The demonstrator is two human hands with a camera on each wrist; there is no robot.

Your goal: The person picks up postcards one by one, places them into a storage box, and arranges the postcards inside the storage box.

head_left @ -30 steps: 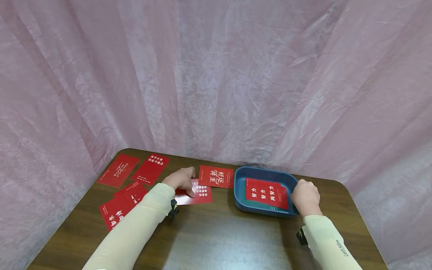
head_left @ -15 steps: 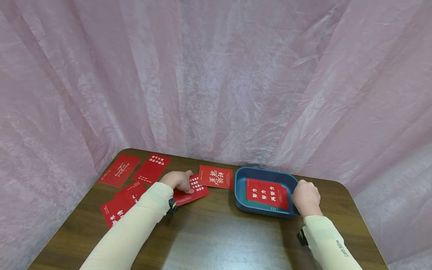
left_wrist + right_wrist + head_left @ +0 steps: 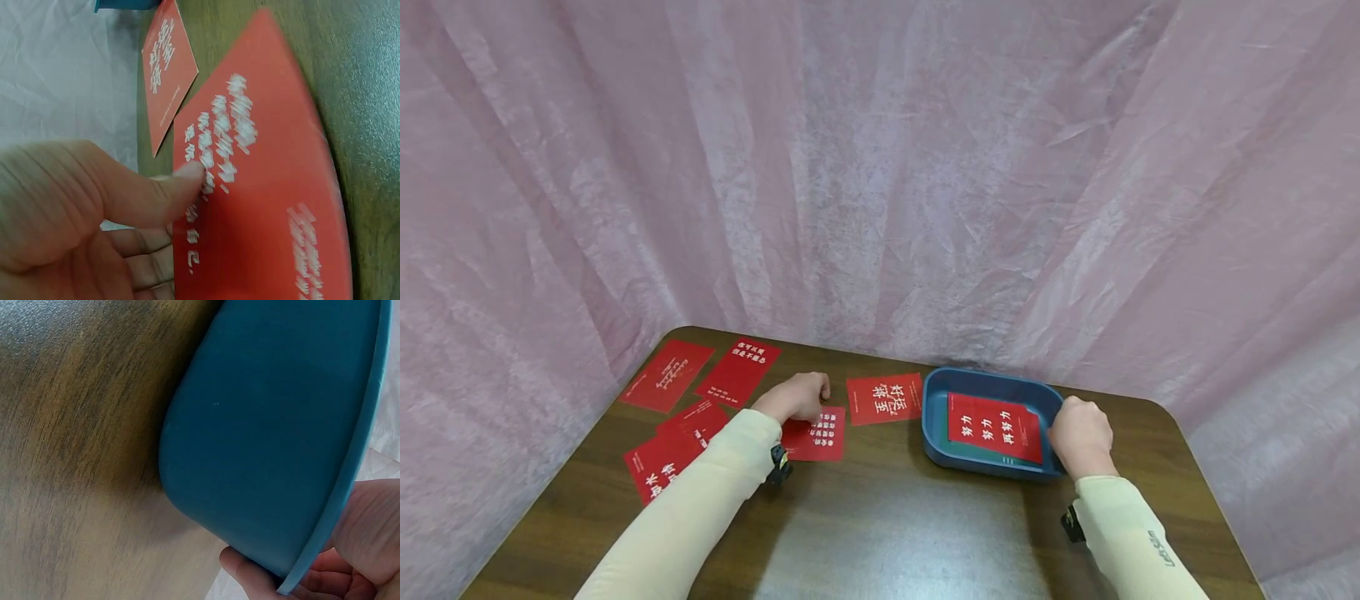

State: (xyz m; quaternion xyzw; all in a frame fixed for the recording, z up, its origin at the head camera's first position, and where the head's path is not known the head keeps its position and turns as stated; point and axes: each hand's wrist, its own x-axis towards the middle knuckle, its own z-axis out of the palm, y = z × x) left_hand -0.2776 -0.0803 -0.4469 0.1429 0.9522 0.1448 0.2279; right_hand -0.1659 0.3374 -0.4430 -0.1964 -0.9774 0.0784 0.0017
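My left hand [image 3: 796,397] pinches a red card with white lettering [image 3: 269,169], thumb on its printed face and fingers behind its edge. In the left wrist view the card bows and its lettering is blurred. Another red card [image 3: 884,398] lies just to the right, between that hand and a blue plastic tray [image 3: 936,446]. The right hand [image 3: 1081,437] grips the tray's right end, with fingers curled around the rim [image 3: 359,450]. Inside the tray lie red cards [image 3: 992,427], the top one with large white characters, over a green piece.
Several more red cards lie on the wooden table [image 3: 880,517] at the left: two near the back edge, one card [image 3: 666,375] and another card [image 3: 739,372], and an overlapping group [image 3: 662,462] partly hidden by the left sleeve. A pink curtain [image 3: 880,183] hangs behind.
My left hand has drawn its card leftward and turned it, off the neighbouring card, which has shifted and rotated slightly. The right hand and the tray have stayed in place.
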